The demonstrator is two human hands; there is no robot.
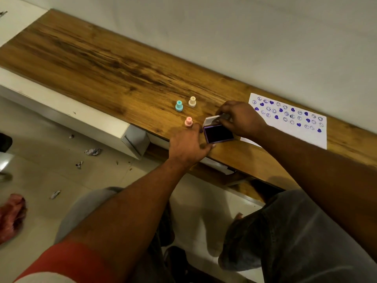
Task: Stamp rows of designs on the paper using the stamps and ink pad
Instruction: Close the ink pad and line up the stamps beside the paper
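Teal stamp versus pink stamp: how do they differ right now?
The teal stamp stands farther back on the wooden shelf, clear of both hands; the pink stamp stands nearer the front edge, right beside the left hand. Colours differ. Both are upright, unheld, same knob shape.

From my feed the room is dim and warm-toned. The wooden table (114,64) shows a dull sheen along its grain, with no hard glare. Soft shadows lie on the table beneath both hands. The white paper (293,127) at the table's right end is the brightest patch. Wide-angle bend tilts the table's edges, and the near forearms look soft and slightly blurred.
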